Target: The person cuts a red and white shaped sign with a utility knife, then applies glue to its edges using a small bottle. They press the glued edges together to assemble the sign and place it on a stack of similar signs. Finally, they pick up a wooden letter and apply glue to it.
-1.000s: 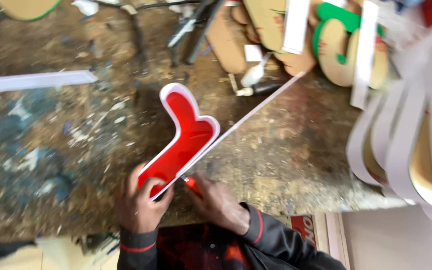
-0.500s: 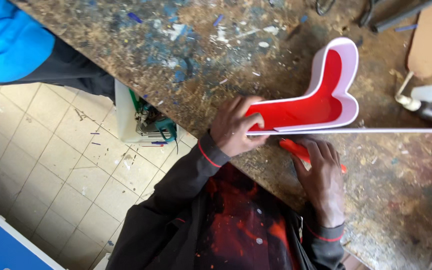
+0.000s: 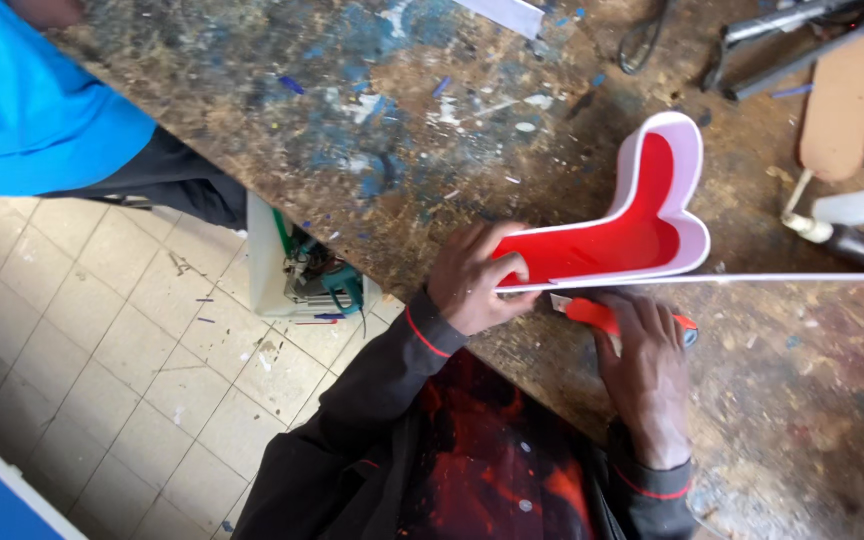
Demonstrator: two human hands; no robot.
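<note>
A red letter-shaped piece with a raised white plastic rim (image 3: 652,215) lies on the stained workbench (image 3: 372,110). My left hand (image 3: 474,278) grips its near end, fingers hooked over the rim. A long thin white strip (image 3: 802,279) runs from the piece out to the right. Just below that strip, my right hand (image 3: 644,368) holds a red-handled utility knife (image 3: 592,312), its tip against the strip at the piece's edge.
A white glue bottle (image 3: 857,208) and a flat brown board (image 3: 845,110) lie at the right. Dark metal tools (image 3: 782,40) sit at the back. Another person in a blue top (image 3: 22,100) stands at the left. A teal power tool (image 3: 327,285) sits under the bench.
My view has swung from the bench top to its near edge and the tiled floor. Both hands stay on the red piece and the knife, and the person in blue has come into sight.
</note>
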